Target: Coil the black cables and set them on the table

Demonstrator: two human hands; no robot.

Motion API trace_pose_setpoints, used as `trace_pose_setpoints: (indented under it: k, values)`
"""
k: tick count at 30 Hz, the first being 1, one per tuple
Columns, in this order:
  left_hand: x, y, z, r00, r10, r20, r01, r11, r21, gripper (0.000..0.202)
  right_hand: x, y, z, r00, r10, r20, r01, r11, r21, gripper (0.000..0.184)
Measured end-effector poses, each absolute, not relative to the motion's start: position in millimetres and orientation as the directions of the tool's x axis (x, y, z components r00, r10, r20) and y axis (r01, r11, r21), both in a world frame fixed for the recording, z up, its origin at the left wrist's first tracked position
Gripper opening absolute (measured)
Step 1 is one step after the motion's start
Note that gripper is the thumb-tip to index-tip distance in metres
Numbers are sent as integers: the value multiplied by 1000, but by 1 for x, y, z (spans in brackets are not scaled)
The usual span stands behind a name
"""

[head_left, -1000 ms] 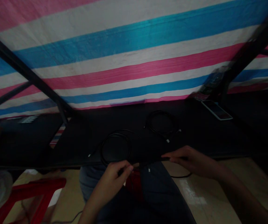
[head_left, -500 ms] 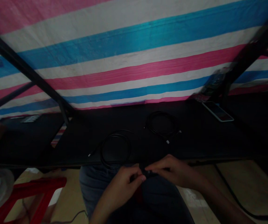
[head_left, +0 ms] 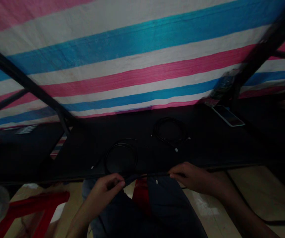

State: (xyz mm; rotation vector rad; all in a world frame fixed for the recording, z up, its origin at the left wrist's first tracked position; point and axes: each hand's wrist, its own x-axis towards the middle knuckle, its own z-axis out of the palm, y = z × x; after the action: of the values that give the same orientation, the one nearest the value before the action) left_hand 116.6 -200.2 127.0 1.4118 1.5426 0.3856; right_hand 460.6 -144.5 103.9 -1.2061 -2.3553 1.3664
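Note:
Over my lap, at the table's front edge, a black cable (head_left: 157,174) runs between my hands. My left hand (head_left: 105,190) has thumb and fingertips pinched together at its left part. At the right, my right hand (head_left: 194,177) grips it between thumb and fingers. A small light connector (head_left: 157,181) hangs just below the stretch between them. Right behind my left hand lies a coiled black cable (head_left: 119,144) with a light plug at its left. A second coiled black cable (head_left: 157,132) with light plugs rests farther back.
A phone (head_left: 228,116) lies at the back right of the black table (head_left: 87,145), with a clear plastic bottle (head_left: 220,89) behind it. Striped sheeting (head_left: 132,59) hangs behind, between dark posts. A red stool (head_left: 45,208) stands lower left. Other people's hands show at both sides.
My hands have moved apart, the left one leftward and the right slightly right. The cable now stretches between them, and its light connector shows below.

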Motion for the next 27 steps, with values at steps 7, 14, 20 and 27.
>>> trace_pose_setpoints:
  k: [7, 14, 20, 27]
  values:
    - [168, -207, 117, 334, 844, -420, 480, 231, 846, 23, 422, -162, 121, -742, 664, -88, 319, 234, -918, 38]
    - [172, -207, 120, 393, 806, -444, 478, 233, 847, 17, 431, -157, 108, -733, 623, -273, 490, 205, -847, 34]
    - [146, -205, 120, 264, 875, -406, 528, 221, 820, 23, 453, -152, 92, -652, 710, -267, 528, 172, -832, 32]
    - [171, -209, 116, 311, 864, -395, 467, 223, 855, 23, 429, -166, 110, -735, 641, -223, 466, 238, -852, 27]
